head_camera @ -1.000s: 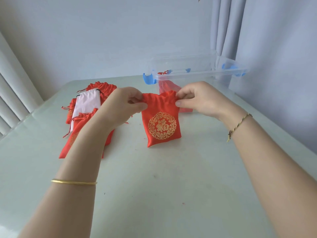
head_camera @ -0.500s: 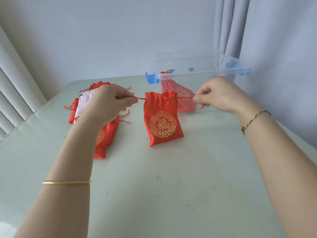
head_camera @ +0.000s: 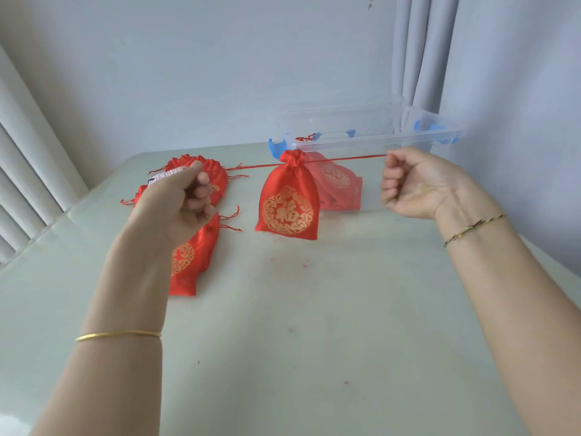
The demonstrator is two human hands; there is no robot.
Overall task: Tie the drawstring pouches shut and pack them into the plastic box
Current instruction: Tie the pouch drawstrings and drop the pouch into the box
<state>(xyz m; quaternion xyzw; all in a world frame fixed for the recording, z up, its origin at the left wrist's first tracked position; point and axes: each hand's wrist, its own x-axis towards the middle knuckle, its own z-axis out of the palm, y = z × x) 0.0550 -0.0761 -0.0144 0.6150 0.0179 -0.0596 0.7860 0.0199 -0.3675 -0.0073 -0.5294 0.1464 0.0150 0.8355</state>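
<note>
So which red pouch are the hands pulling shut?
The middle pouch, neck bunched, its cord stretched between the left hand and right hand. The rest lie in the pile or in the box.

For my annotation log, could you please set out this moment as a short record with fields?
Held pouch: red satin drawstring pouch with gold emblem, neck gathered shut
Cord: thin red drawstring, taut to both sides
Left hand: grips the left cord end
Right hand: grips the right cord end
Box: clear plastic box with blue latches, open, packed red pouches inside
Waiting: pile of flat red pouches on the pale table, at left
</note>
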